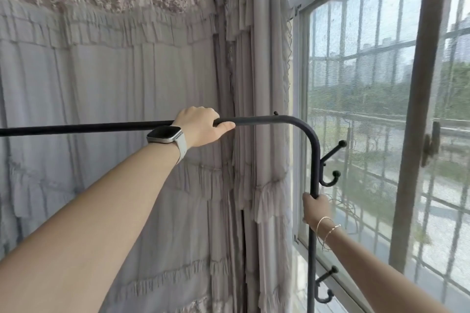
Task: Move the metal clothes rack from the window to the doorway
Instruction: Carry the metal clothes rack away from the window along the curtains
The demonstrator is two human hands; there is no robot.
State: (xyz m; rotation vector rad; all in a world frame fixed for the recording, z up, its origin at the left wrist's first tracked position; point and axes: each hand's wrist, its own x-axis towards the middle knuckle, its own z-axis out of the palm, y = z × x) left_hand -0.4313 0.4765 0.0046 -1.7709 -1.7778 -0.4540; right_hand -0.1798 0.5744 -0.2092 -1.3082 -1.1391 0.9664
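The metal clothes rack (287, 119) is a dark tube: a horizontal top bar runs in from the left edge, bends at the right and drops as a vertical post. Side hooks stick out from the post toward the window. My left hand (201, 126), with a watch on the wrist, is closed over the top bar just left of the bend. My right hand (314, 204), with thin bracelets on the wrist, grips the vertical post below the upper pair of hooks. The rack's base is out of view.
A barred window (381, 109) with a mesh screen fills the right side, right behind the post. Grey ruffled curtains (114, 109) hang along the wall behind the top bar and bunch in the corner. A pale window sill (301, 277) lies at the post's foot.
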